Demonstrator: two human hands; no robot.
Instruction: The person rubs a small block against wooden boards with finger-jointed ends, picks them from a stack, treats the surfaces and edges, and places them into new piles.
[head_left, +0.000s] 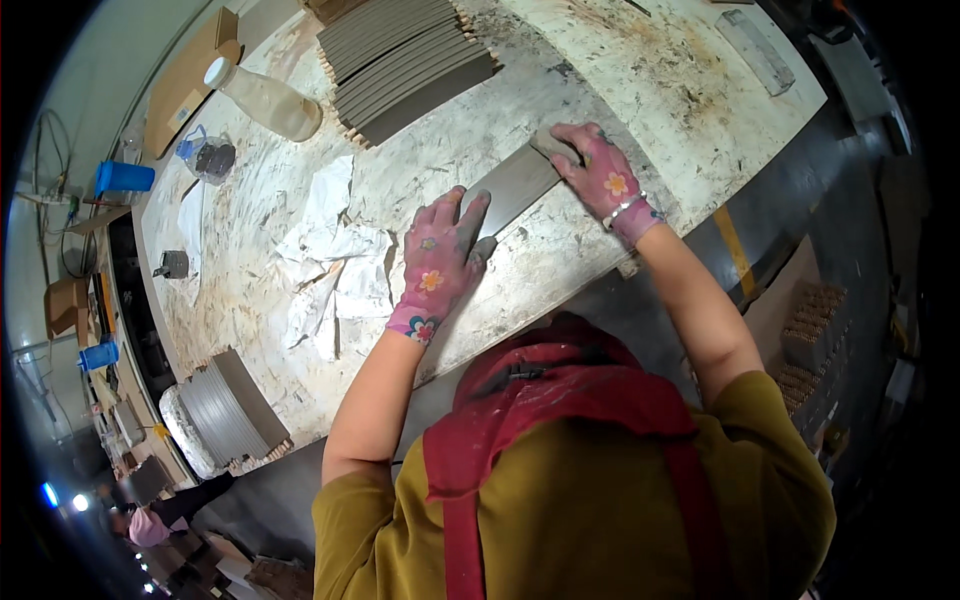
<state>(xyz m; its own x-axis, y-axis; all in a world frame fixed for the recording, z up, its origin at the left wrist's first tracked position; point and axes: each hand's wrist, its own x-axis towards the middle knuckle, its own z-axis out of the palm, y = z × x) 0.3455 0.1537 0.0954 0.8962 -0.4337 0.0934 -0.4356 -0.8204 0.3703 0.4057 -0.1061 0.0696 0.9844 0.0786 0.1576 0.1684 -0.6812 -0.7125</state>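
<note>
Head view, only one there is: person in a mustard shirt and red apron leans over a stained white tabletop (620, 80). A long grey strip (515, 187) lies flat in the middle of the frame, angled from lower left to upper right. The left hand (437, 262), in a pink flowered glove, is pressed flat on the lower end of the strip, fingers spread, not clenched. The right hand (600, 172), same glove, is closed around a small grey sanding block (553, 145) at the strip's upper end.

As for progress, I'd say it's somewhere in the middle. There's a fanned row of the same grey strips (410, 65) at the top centre and another stack (225, 410) at the lower left edge, sitting on a white pad. Can't tell which pile is finished and which is waiting, so how many remain is anyone's guess.

Crumpled white rags (330, 255) sit just left of the left hand, and a plastic bottle (265, 100) lies on its side at upper left.
</note>
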